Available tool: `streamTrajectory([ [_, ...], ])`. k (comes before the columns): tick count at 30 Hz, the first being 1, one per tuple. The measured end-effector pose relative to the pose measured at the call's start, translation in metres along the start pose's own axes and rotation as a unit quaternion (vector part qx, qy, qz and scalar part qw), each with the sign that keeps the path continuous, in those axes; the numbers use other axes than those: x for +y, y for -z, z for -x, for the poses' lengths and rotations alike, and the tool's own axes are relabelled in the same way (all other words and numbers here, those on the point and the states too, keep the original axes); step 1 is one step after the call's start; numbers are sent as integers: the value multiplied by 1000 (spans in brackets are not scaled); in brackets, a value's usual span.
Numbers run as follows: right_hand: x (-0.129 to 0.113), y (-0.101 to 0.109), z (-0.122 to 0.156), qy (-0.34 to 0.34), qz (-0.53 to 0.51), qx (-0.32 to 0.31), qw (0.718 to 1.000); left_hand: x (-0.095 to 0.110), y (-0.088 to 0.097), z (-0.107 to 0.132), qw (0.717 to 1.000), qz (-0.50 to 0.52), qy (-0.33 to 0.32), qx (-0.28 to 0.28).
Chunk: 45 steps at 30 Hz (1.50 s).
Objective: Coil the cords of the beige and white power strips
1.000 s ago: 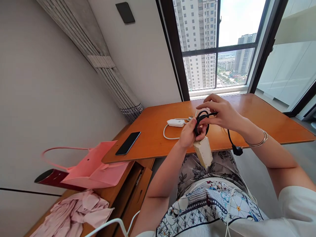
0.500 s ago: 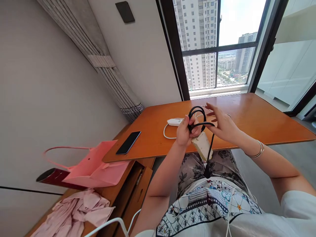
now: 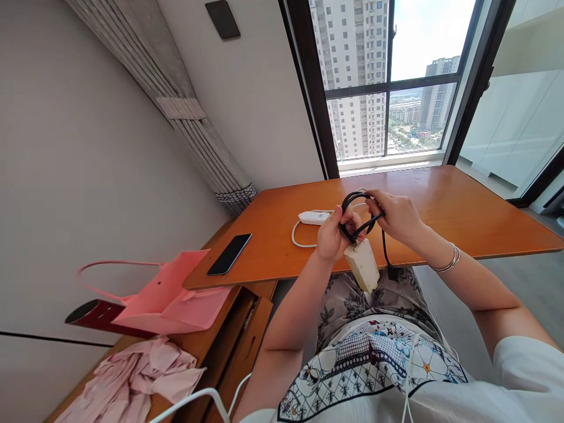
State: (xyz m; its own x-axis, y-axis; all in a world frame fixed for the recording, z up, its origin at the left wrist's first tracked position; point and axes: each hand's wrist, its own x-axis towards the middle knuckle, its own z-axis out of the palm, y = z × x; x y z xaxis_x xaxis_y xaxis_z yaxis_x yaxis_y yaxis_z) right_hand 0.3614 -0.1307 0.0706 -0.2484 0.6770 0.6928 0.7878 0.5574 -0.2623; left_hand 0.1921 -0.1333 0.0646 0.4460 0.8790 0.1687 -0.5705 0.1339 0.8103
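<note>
My left hand point(image 3: 333, 235) is closed round a coil of black cable point(image 3: 352, 202) and the top of a cream power strip point(image 3: 362, 265) that hangs below my fingers. My right hand point(image 3: 396, 214) pinches the same cable at the coil's right side. From there the cable drops to a black plug point(image 3: 392, 272) dangling near the edge of the orange table point(image 3: 462, 205). Both hands are above the table's near edge, over my lap.
A white adapter point(image 3: 314, 218) with its white cord lies on the table behind my left hand. A black phone point(image 3: 229, 254) rests at the table's left corner. A pink bag point(image 3: 170, 296) and pink cloth point(image 3: 145, 376) sit on the lower wooden unit at left.
My right hand has swung round the coil, laying another loop of cable on it. The hanging tail has grown shorter, and the plug now dangles higher, beside the power strip.
</note>
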Motion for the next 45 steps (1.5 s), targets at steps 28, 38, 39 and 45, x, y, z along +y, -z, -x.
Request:
streamTrajectory([
  [28, 9, 19, 20, -54, -320, -109, 940, -4, 1, 0, 998, 24, -36, 35],
  [38, -11, 18, 17, 70, -380, -37, 922, -14, 12, 0, 998, -51, -38, -25],
  [39, -12, 18, 16, 81, -352, -21, 932, -15, 13, -1, 998, -55, -30, -23],
  [45, -16, 21, 12, 124, -232, 28, 964, -20, 13, -3, 999, -30, -4, 21],
])
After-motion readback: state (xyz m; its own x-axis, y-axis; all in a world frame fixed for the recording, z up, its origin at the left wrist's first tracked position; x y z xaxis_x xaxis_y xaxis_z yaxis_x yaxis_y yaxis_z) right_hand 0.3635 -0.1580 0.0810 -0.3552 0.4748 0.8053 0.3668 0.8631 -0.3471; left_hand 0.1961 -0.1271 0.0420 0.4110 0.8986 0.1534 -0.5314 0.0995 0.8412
